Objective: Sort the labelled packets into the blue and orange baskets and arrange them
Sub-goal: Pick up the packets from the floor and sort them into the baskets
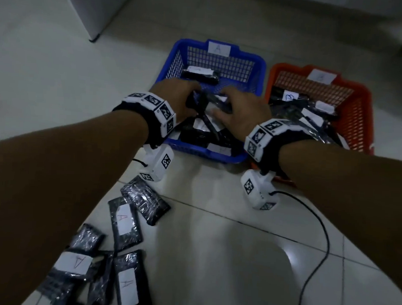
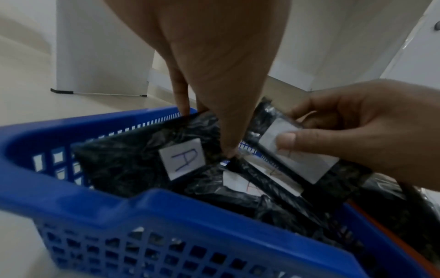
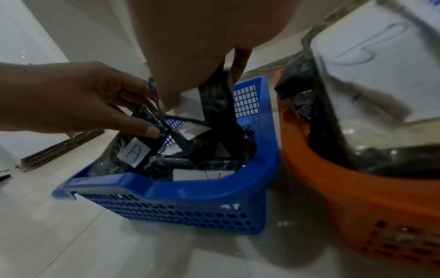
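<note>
Loose packets (image 1: pixel 125 220) marked A lie on the floor tiles (image 1: pixel 213 246) beside the forearms. Further out, both hands work inside the blue basket (image 1: pixel 177 57): the left hand (image 1: pixel 175 97) pinches one black packet (image 2: pixel 133 165), the right hand (image 1: pixel 242 108) curls round another (image 2: pixel 297 159). Wrapped in crinkly film, they look light, fairly stiff and slippery; edges offer the best hold. An orange basket (image 1: pixel 360 114) sits alongside.

Two baskets are set side by side on the floor (image 1: pixel 214 234), the A-labelled basket (image 1: pixel 209 156) left of the B-labelled basket (image 1: pixel 359 128). Packets are held in both. Loose packets (image 1: pixel 126 225) are scattered nearer, to the left.
</note>
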`<state>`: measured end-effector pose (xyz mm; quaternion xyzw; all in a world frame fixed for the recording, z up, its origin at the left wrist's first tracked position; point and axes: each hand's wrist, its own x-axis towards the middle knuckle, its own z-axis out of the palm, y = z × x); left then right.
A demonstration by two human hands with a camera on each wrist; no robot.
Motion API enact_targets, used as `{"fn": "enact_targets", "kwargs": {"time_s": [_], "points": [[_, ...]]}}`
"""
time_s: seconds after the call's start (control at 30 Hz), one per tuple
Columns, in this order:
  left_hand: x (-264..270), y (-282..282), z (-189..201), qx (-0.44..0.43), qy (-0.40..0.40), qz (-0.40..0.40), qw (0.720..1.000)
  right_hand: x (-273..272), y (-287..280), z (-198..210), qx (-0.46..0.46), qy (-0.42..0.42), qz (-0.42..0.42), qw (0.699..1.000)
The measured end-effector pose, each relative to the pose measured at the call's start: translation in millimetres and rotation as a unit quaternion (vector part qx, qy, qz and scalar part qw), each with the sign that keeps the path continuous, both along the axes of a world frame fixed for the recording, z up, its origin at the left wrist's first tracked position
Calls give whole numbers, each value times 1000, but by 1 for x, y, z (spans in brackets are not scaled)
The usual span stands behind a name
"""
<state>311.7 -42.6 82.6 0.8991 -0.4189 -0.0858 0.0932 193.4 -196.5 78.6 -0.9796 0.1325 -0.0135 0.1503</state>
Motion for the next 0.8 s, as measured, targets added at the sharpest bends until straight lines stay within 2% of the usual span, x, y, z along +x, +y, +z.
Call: {"fn": "enact_targets", "kwargs": {"time_s": [0.1, 0.23, 0.4, 0.43, 0.53, 0.67, 0.73, 0.8], "points": [[-3, 6, 2, -57, -54, 11, 997, 6, 5, 0, -28, -32, -2, 999], [-22, 40, 5, -97, -92, 66, 989, -4, 28, 4, -50, -79, 53, 994], [-79, 124, -15, -59, -66, 164, 982, -33, 95, -5, -7, -127, 175, 976], [-94, 140, -20, -33, -40, 190, 980, -39, 110, -9, 7, -116, 196, 974], [-134, 182, -40, 51, 55, 265, 961, -54, 149, -26, 42, 23, 228, 972], [-166, 218, -61, 97, 134, 328, 930, -64, 190, -60, 106, 117, 209, 965], [-170, 225, -70, 108, 174, 355, 912, -66, 201, -73, 84, 164, 209, 960], [-169, 225, -76, 104, 194, 377, 900, -66, 205, -79, 59, 174, 209, 960]]}}
